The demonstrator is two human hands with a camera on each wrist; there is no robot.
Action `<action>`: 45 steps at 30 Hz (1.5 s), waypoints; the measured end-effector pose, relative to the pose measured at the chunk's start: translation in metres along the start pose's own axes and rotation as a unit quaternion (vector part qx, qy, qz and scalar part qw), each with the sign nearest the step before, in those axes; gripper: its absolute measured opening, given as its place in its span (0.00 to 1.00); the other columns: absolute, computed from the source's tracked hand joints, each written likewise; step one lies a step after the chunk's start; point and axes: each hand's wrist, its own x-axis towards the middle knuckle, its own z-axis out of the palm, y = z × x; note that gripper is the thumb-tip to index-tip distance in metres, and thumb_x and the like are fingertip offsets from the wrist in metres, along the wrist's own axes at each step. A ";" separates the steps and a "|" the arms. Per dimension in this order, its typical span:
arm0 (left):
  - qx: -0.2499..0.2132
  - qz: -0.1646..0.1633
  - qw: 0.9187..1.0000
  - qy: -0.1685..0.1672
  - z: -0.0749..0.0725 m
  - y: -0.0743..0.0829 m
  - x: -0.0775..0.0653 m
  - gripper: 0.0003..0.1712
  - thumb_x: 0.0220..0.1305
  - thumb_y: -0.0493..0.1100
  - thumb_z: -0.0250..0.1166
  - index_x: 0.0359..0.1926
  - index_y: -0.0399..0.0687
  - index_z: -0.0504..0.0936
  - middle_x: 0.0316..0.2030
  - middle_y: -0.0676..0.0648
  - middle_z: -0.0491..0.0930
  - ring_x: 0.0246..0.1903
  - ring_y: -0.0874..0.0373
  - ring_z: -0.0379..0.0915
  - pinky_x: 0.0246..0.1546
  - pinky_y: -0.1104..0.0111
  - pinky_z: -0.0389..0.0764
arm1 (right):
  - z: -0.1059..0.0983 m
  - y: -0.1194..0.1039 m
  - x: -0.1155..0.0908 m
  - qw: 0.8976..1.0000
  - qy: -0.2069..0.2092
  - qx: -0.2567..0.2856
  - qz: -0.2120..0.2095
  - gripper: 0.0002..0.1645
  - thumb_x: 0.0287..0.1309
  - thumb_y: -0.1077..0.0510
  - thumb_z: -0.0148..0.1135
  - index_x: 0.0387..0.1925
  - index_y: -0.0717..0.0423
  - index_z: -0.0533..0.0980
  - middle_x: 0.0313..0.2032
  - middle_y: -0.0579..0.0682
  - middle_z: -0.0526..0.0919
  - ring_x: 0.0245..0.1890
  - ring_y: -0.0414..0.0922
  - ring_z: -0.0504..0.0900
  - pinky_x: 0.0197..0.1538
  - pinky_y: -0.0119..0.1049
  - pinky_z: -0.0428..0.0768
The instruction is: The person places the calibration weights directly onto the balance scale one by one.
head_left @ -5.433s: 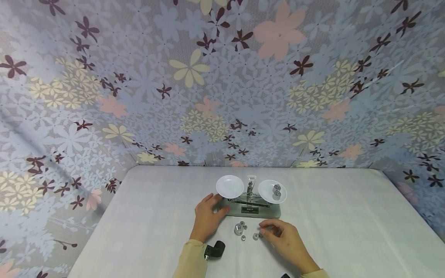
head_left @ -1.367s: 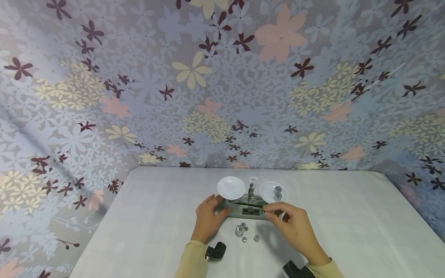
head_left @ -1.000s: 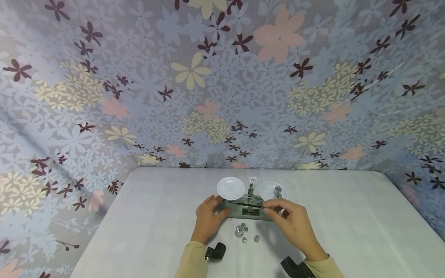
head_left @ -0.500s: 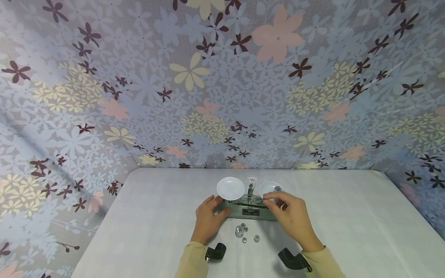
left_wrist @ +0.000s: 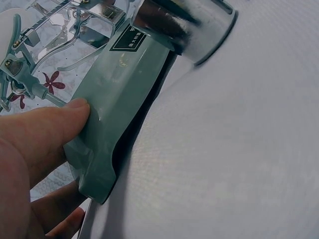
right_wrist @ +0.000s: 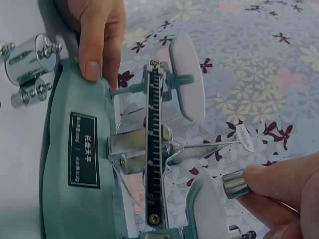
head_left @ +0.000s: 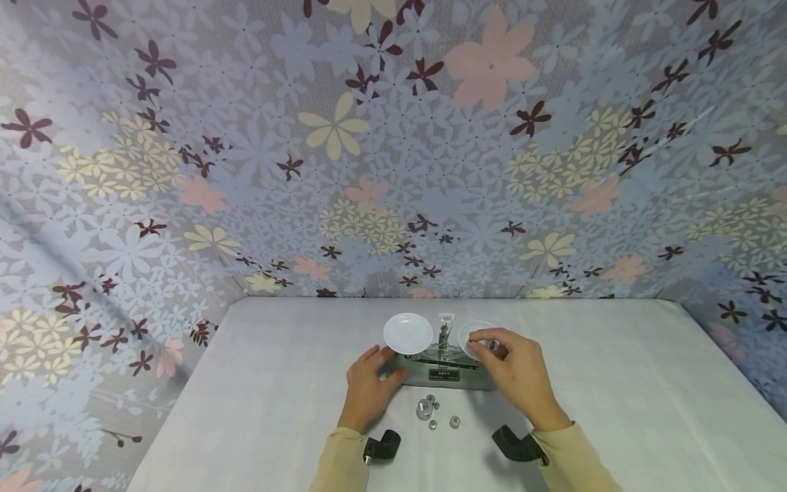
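Presently we grip the balance [head_left: 444, 375] on the table [head_left: 277, 396] by its left end, left hand [head_left: 370, 383]; our right hand [head_left: 521, 372] pinches a weight [right_wrist: 235, 184] (shiny metal, above the right pan [right_wrist: 208, 205]).

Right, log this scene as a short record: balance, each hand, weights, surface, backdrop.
Balance: green base, round white left pan, round white right pan partly hidden
Left hand: grips the base's left end
Right hand: pinches a shiny silver cylindrical metal weight over the right pan; contact unclear
On right pan: at least one more silver metal weight
Loose silver metal weights: five visible, one clearly largest
Surface: white tabletop
Backdrop: multicoloured flower-patterned wall
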 end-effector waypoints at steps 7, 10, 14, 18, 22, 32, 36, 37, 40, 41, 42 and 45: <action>-0.004 -0.005 1.000 -0.002 -0.001 0.001 0.000 0.25 0.61 0.50 0.69 0.59 0.49 0.83 0.57 0.44 0.82 0.66 0.39 0.67 0.65 0.33 0.55 | -0.002 0.003 0.005 1.000 0.002 -0.026 -0.017 0.07 0.56 0.62 0.73 0.39 0.52 0.87 0.11 0.35 0.66 0.12 0.32 0.61 0.16 0.31 0.62; -0.004 -0.006 1.000 -0.003 -0.001 0.001 -0.001 0.25 0.61 0.50 0.69 0.59 0.49 0.83 0.57 0.44 0.82 0.66 0.39 0.67 0.65 0.33 0.55 | -0.002 0.005 0.008 0.999 -0.001 -0.034 -0.017 0.08 0.56 0.61 0.73 0.39 0.52 0.87 0.11 0.35 0.66 0.11 0.33 0.61 0.16 0.31 0.61; -0.004 -0.003 1.000 -0.004 -0.001 0.001 -0.001 0.25 0.61 0.50 0.69 0.59 0.48 0.83 0.57 0.44 0.82 0.66 0.39 0.67 0.65 0.33 0.56 | -0.002 0.007 0.011 0.999 -0.007 -0.043 -0.015 0.08 0.57 0.60 0.73 0.40 0.52 0.87 0.11 0.36 0.65 0.11 0.33 0.61 0.15 0.32 0.61; -0.004 0.000 1.000 -0.002 -0.002 0.002 0.000 0.25 0.61 0.49 0.69 0.58 0.48 0.84 0.57 0.44 0.82 0.66 0.39 0.67 0.64 0.33 0.57 | -0.002 0.009 0.014 0.999 -0.012 -0.049 -0.015 0.08 0.57 0.60 0.73 0.39 0.53 0.87 0.11 0.37 0.65 0.11 0.34 0.60 0.16 0.32 0.60; -0.006 -0.002 1.000 -0.003 -0.002 0.002 0.000 0.25 0.62 0.50 0.69 0.58 0.48 0.83 0.57 0.43 0.82 0.66 0.39 0.67 0.65 0.33 0.56 | -0.002 0.010 0.016 0.998 -0.023 -0.053 -0.009 0.08 0.57 0.60 0.72 0.40 0.53 0.87 0.10 0.37 0.64 0.11 0.35 0.60 0.16 0.32 0.59; -0.008 -0.009 1.000 -0.008 -0.002 0.002 -0.001 0.25 0.62 0.50 0.69 0.59 0.49 0.83 0.58 0.43 0.82 0.66 0.40 0.66 0.65 0.33 0.55 | -0.004 0.013 0.022 0.995 -0.062 -0.072 0.010 0.07 0.60 0.59 0.69 0.41 0.51 0.88 0.07 0.37 0.62 0.08 0.36 0.55 0.15 0.31 0.56; -0.009 -0.009 1.000 -0.008 -0.002 0.002 -0.001 0.25 0.62 0.50 0.69 0.59 0.49 0.83 0.57 0.43 0.82 0.67 0.40 0.66 0.65 0.34 0.55 | -0.005 0.013 0.025 0.995 -0.076 -0.070 0.015 0.07 0.61 0.58 0.68 0.41 0.52 0.88 0.07 0.37 0.62 0.08 0.36 0.54 0.15 0.31 0.55; -0.008 -0.010 1.000 -0.008 -0.001 0.002 -0.001 0.25 0.62 0.50 0.69 0.59 0.49 0.83 0.58 0.44 0.82 0.67 0.40 0.66 0.65 0.34 0.55 | -0.005 0.013 0.026 0.994 -0.080 -0.070 0.017 0.07 0.61 0.58 0.68 0.41 0.52 0.88 0.07 0.36 0.62 0.08 0.36 0.54 0.15 0.31 0.55; -0.008 -0.011 1.000 -0.009 -0.001 0.002 -0.001 0.25 0.62 0.50 0.69 0.59 0.48 0.83 0.58 0.44 0.82 0.67 0.40 0.66 0.65 0.34 0.55 | -0.005 0.014 0.027 0.993 -0.088 -0.073 0.024 0.07 0.61 0.57 0.68 0.40 0.52 0.88 0.07 0.37 0.62 0.09 0.36 0.55 0.15 0.31 0.55; -0.008 -0.012 1.000 -0.009 -0.001 0.002 -0.001 0.26 0.62 0.50 0.69 0.59 0.48 0.83 0.58 0.44 0.81 0.67 0.40 0.66 0.65 0.34 0.55 | -0.005 0.014 0.027 0.993 -0.090 -0.075 0.024 0.07 0.62 0.57 0.68 0.40 0.52 0.88 0.07 0.37 0.62 0.09 0.37 0.55 0.15 0.31 0.55; -0.008 -0.012 1.000 -0.009 -0.001 0.002 -0.001 0.26 0.62 0.51 0.69 0.60 0.48 0.83 0.58 0.43 0.81 0.67 0.40 0.66 0.65 0.34 0.54 | -0.005 0.015 0.027 0.993 -0.092 -0.077 0.025 0.07 0.62 0.57 0.68 0.40 0.51 0.87 0.07 0.37 0.62 0.09 0.37 0.55 0.15 0.31 0.55; -0.010 -0.013 1.000 -0.010 -0.001 0.001 -0.001 0.26 0.62 0.51 0.69 0.60 0.48 0.82 0.58 0.43 0.81 0.67 0.40 0.65 0.66 0.34 0.54 | -0.004 0.015 0.028 0.992 -0.094 -0.078 0.028 0.07 0.62 0.57 0.68 0.40 0.51 0.87 0.07 0.38 0.63 0.09 0.37 0.55 0.16 0.31 0.55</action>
